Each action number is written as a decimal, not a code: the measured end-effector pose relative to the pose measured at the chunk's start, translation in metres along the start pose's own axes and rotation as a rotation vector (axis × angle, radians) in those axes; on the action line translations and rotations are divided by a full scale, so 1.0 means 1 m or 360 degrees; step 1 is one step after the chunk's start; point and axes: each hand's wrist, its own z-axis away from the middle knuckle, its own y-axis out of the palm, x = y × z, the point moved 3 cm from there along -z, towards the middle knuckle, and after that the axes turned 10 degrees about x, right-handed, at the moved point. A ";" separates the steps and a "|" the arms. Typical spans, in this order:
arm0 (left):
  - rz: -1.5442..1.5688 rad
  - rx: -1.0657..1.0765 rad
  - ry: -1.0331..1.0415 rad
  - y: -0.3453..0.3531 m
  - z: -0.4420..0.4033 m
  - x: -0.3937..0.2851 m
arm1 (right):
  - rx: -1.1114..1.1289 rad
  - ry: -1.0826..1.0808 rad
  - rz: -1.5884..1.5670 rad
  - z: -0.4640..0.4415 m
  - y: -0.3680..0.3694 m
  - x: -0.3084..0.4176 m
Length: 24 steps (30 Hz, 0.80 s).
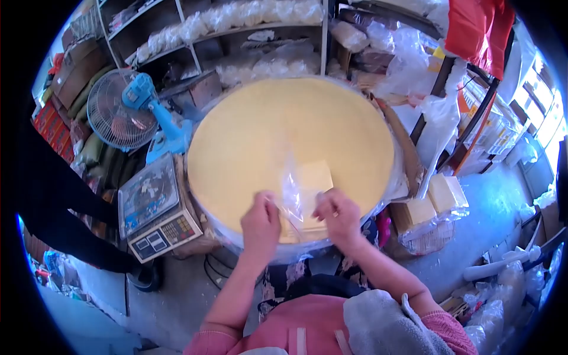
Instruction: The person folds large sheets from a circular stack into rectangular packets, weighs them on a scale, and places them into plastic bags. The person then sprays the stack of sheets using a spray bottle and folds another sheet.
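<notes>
Bottom centre: person in a pink top [216,339], grey fluffy towel [378,322] draped at right of the chest. Above that, lower centre, both bare hands over the table. Left hand [261,222]: thumb and fingers pinched together on the edge of a clear, crinkled plastic bag [291,192]. Right hand [340,216]: fingers curled, thumb close to index, at the bag's right side; blurred, can't tell if clamped on it. Bag is between the hands, center of frame, just left of a pale-yellow square stack of sheets [316,176] and partly over it. Stack lies on a large round yellow tabletop [248,130] with clear plastic around its rim. Right of table: pale-yellow rectangular blocks [413,214] in clear plastic. Left of table: grey digital scale [168,236], clear-lidded tray [149,195] on it. Far left: another person's dark-trousered legs [71,231]. Upper left: blue-and-white fan [139,92]. Upper right: red cloth [479,35]. Top: grey shelves [192,56] with plastic-bagged goods [236,18].
</notes>
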 end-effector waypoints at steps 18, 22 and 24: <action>-0.0235 0.0026 0.0679 0.045 0.024 -0.014 | 0.0543 0.0300 0.0493 -0.020 0.017 -0.052; 0.0033 0.0378 0.0887 0.055 0.047 -0.022 | 0.0034 -0.0473 0.1089 -0.035 0.021 -0.050; 0.0320 0.0780 0.0774 0.066 0.065 -0.029 | 0.0173 -0.0016 0.1081 -0.044 0.035 -0.044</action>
